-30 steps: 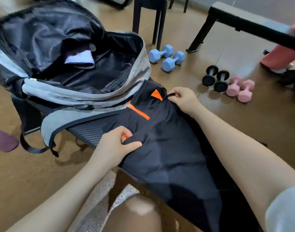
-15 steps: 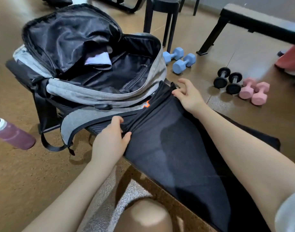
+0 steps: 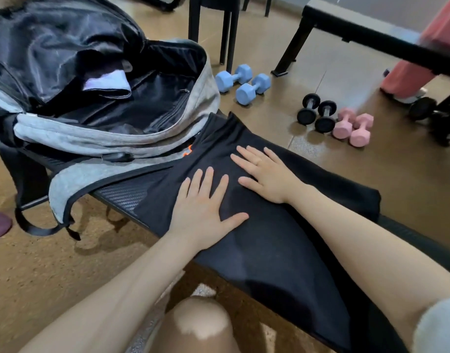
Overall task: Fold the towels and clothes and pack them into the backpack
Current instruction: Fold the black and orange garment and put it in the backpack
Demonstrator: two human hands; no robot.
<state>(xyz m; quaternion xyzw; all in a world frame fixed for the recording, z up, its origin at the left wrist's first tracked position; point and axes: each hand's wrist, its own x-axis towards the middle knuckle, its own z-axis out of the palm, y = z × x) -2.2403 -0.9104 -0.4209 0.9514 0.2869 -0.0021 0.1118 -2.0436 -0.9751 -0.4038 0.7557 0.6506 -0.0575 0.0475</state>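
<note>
Both hands are now lying flat where half a second ago they were pinching the cloth: the left hand (image 3: 204, 208) and the right hand (image 3: 266, 173) are pressing side by side, fingers straight and spread, on the black garment (image 3: 282, 250) spread along the table (image 3: 122, 196). Just beyond it, the grey backpack (image 3: 111, 138) is sitting open, touching the garment's far edge. Blue dumbbells (image 3: 244, 84) are lying on the floor behind
</note>
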